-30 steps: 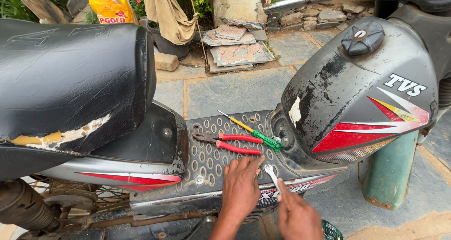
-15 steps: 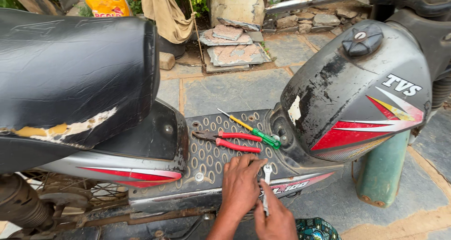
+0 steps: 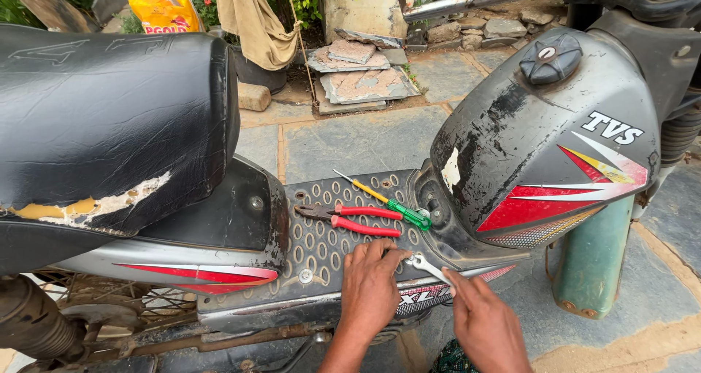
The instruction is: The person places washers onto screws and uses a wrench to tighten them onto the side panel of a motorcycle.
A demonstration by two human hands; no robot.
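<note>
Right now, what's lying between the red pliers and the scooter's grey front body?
In the head view, a screwdriver with a yellow shaft and green handle lies slantwise on the footboard, between the red-handled pliers and the grey front body.

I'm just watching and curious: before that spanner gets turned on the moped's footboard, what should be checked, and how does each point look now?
1. Spanner held by the right hand: ok, fingers on its handle.
2. Spanner head seated on a fastener: cannot tell, the left hand fingertips cover that spot.
3. Left hand steadying at the spanner head: ok.
4. Red-handled pliers out of the swing: ok, lying apart, further up the footboard.
5. Green-and-yellow screwdriver out of the way: ok, beside the pliers.
</note>
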